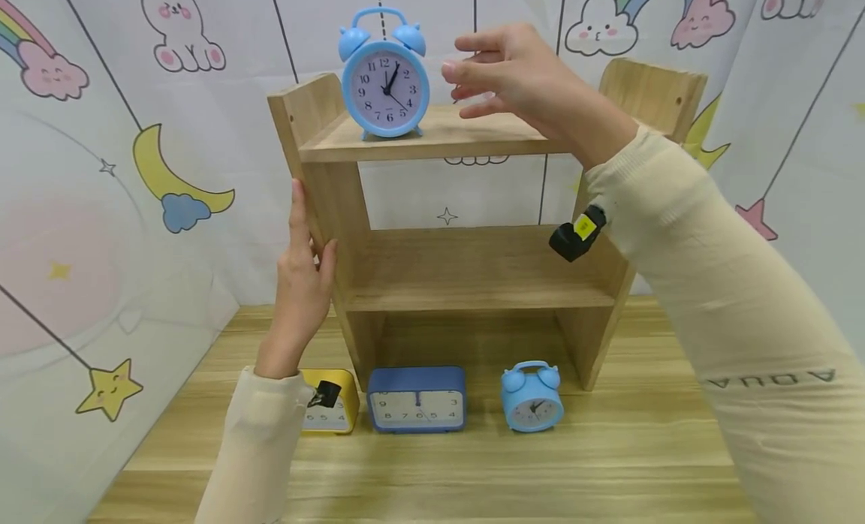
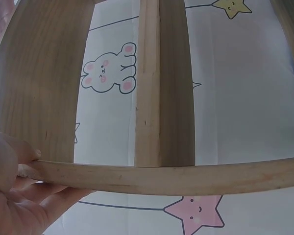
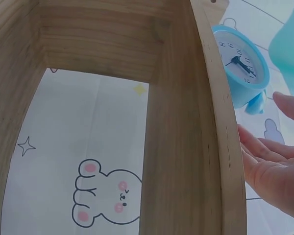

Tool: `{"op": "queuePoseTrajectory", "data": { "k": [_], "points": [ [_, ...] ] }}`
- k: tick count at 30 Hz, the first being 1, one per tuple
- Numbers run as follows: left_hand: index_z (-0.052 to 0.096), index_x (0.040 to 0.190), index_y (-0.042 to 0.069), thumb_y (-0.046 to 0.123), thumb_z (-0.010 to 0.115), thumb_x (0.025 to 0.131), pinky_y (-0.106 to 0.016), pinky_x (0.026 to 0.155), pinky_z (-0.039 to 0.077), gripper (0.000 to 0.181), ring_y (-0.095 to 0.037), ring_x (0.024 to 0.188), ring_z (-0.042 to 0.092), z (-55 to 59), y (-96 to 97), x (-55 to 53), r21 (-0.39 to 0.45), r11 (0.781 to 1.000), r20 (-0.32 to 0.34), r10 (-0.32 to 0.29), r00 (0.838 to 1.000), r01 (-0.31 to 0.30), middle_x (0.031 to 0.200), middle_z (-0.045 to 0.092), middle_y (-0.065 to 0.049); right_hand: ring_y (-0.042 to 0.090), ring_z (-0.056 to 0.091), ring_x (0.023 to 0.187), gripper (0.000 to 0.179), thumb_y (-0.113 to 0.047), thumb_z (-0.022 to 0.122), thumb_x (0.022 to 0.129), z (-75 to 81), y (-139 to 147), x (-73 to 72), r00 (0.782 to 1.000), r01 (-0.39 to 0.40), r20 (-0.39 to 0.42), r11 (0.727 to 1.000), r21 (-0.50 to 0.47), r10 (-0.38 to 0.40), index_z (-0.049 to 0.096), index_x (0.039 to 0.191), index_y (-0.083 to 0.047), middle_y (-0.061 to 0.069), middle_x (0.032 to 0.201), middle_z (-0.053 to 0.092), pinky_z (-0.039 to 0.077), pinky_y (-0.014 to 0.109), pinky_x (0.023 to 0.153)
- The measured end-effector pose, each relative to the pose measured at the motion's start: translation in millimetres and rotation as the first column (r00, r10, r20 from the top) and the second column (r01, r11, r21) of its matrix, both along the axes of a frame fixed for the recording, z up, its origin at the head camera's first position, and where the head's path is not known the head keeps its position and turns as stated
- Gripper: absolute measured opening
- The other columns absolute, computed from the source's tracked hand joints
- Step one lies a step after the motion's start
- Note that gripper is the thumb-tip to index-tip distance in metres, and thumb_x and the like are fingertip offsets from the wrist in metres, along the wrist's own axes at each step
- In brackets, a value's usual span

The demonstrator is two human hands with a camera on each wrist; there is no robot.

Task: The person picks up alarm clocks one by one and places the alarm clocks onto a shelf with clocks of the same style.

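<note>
Pale, streaky wood grain covers the surface (image 1: 473, 475), with white fabric-like walls (image 1: 422, 190) behind it and to the left and right. Their printing shows a bear (image 1: 177, 17), a yellow moon (image 1: 150, 160) and a smiling yellow star (image 1: 111, 389) hung on a dark line. On the far part of the surface stands a wooden shelf (image 1: 480, 269), its flat side panels rounded at the top corners, its boards plain and smooth.

At the left end of the top board, a light-blue alarm clock (image 1: 387, 115) stands upright: round rim, white dial, twin bells, looped handle, little feet. Just right of it, the right hand (image 1: 513, 73) hovers clear, fingers loosely spread and holding nothing. The left hand (image 1: 302, 280) grips the left side panel, the panel's edge between thumb and fingers.

Before the shelf, from left to right, sit a yellow clock (image 1: 348, 400) partly hidden by the left wrist, a blue rectangular clock (image 1: 417, 377) with rounded corners, and a smaller-looking twin-bell clock (image 1: 520, 381), also light blue. Cream, close-knit sleeves (image 1: 730, 284) cover both forearms.
</note>
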State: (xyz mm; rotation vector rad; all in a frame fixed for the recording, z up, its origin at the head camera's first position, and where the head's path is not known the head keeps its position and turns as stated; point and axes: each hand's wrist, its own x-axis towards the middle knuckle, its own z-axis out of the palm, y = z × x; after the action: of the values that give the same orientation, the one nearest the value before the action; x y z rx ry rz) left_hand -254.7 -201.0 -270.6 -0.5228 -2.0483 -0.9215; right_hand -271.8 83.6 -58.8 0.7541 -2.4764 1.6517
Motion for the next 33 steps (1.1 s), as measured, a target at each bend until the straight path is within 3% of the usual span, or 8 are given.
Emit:
{"op": "queuePoseTrajectory", "data": {
  "k": [8,14,18,23,27,33],
  "points": [
    [0.003,0.162,0.021,-0.006,0.054,0.098,-0.054,0.083,0.057,0.086,-0.043,0.112,0.059,-2.1,-1.6,0.1,0.003,1.000,0.011,0.005,1.000,-0.005,0.165,0.011,0.011,0.024,0.058,0.113,0.060,-0.020,0.064,0.098,-6.5,4.4,6.8,0.998,0.035,-0.048,0.999,0.004,-0.035,0.040,0.150,-0.005,0.014,0.134,0.057,0.055,0.035,0.093],
    [0.003,0.162,0.020,-0.006,0.054,0.098,-0.055,0.084,0.057,0.086,-0.044,0.115,0.058,-1.1,-0.5,-0.8,-0.003,1.000,0.003,0.003,1.000,-0.003,0.165,0.011,0.010,0.026,0.062,0.106,0.049,-0.013,0.068,0.095,-10.3,13.7,16.0,0.997,0.035,-0.069,0.989,-0.145,-0.046,0.050,0.139,0.001,0.015,0.117,0.064,0.058,0.033,0.085],
    [0.004,0.162,0.019,-0.006,0.054,0.098,-0.052,0.079,0.059,0.085,-0.042,0.105,0.062,0.0,0.8,-2.1,-0.007,1.000,0.001,0.006,1.000,-0.006,0.165,0.012,0.010,0.029,0.063,0.101,0.041,-0.009,0.071,0.092,-14.1,19.8,25.4,0.997,0.015,-0.073,0.967,-0.255,-0.035,0.056,0.128,0.003,0.016,0.109,0.066,0.060,0.031,0.079],
    [0.003,0.161,0.019,-0.005,0.054,0.098,-0.048,0.070,0.060,0.085,-0.037,0.087,0.060,1.0,1.5,-2.8,-0.009,1.000,0.009,0.011,1.000,-0.011,0.165,0.012,0.010,0.031,0.064,0.097,0.029,-0.006,0.071,0.091,-20.4,24.7,35.8,0.992,-0.002,-0.119,0.956,-0.294,-0.034,0.061,0.118,0.003,0.016,0.103,0.067,0.060,0.030,0.075],
    [0.003,0.161,0.018,-0.005,0.054,0.099,-0.049,0.074,0.060,0.084,-0.039,0.092,0.061,1.5,1.1,-2.6,-0.011,1.000,0.007,0.015,1.000,-0.015,0.165,0.011,0.011,0.030,0.064,0.094,0.026,-0.006,0.073,0.090,-24.1,27.8,41.6,0.991,-0.004,-0.126,0.956,-0.294,-0.034,0.063,0.113,0.002,0.016,0.101,0.068,0.060,0.030,0.074],
    [0.003,0.161,0.019,-0.003,0.054,0.099,-0.054,0.087,0.055,0.084,-0.043,0.114,0.059,1.3,0.5,-2.1,-0.004,1.000,0.021,0.013,1.000,-0.013,0.165,0.010,0.012,0.030,0.064,0.093,0.024,-0.004,0.073,0.089,-33.0,34.3,48.8,0.992,-0.008,-0.123,0.946,-0.324,-0.033,0.064,0.110,0.005,0.017,0.102,0.069,0.060,0.032,0.074]
  ]
}}
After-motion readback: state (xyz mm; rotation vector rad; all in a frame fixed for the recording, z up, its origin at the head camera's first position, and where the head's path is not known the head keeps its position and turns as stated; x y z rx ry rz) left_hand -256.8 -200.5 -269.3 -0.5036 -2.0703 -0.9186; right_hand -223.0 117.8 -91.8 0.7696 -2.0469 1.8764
